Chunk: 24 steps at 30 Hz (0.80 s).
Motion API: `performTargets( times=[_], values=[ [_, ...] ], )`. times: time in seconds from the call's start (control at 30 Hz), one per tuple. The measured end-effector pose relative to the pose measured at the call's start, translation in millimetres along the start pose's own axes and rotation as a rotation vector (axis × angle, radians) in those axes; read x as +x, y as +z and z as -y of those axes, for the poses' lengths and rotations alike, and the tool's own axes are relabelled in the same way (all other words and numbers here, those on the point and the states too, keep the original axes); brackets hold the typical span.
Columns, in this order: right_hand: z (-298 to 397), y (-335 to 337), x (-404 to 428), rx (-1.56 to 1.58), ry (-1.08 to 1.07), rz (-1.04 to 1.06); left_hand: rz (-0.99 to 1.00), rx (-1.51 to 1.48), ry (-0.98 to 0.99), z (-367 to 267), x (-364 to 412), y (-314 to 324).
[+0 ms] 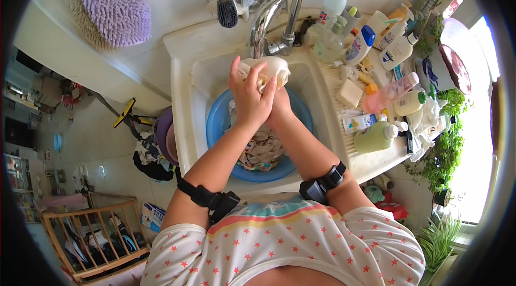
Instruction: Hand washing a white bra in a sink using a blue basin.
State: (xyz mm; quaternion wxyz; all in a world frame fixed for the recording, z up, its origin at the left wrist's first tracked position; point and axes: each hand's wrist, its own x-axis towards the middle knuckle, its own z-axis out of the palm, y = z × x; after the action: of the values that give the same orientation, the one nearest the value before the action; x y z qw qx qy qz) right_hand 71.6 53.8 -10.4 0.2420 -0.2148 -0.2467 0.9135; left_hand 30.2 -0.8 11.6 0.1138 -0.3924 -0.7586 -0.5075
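A wet, cream-coloured cloth (274, 67) is bunched up just below the spout of a chrome faucet (258, 24). My left hand (253, 94) lies over the cloth with its fingers spread and partly curled around it. Beneath and to the right, my right hand (281, 100) supports the same cloth, its fingers mostly hidden. Both hands are above a blue plastic basin (296, 169) that stands in the white sink (181, 125). Crumpled beige and patterned fabric (264, 151) lies in the basin, partly covered by my forearms.
To the right, the ribbed drainboard (358, 165) holds a soap bar (349, 94), a green pump bottle (375, 137) and several other bottles. Brushes (227, 12) hang on the tiled wall behind. Left of the sink are a purple basin (163, 133) and a wooden-railed crib (96, 241).
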Motion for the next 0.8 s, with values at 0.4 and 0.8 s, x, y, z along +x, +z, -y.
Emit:
performTargets(
  times=[0.4, 0.8],
  values=[
    [21.2, 1.9, -15.0, -0.053, 0.085, -0.074, 0.258, -0.524, -0.293, 41.8, -10.7, 10.4],
    [36.7, -20.0, -12.0, 0.083, 0.305, 0.148, 0.245, -0.364, -0.071, 29.2, -8.4, -23.5]
  ],
)
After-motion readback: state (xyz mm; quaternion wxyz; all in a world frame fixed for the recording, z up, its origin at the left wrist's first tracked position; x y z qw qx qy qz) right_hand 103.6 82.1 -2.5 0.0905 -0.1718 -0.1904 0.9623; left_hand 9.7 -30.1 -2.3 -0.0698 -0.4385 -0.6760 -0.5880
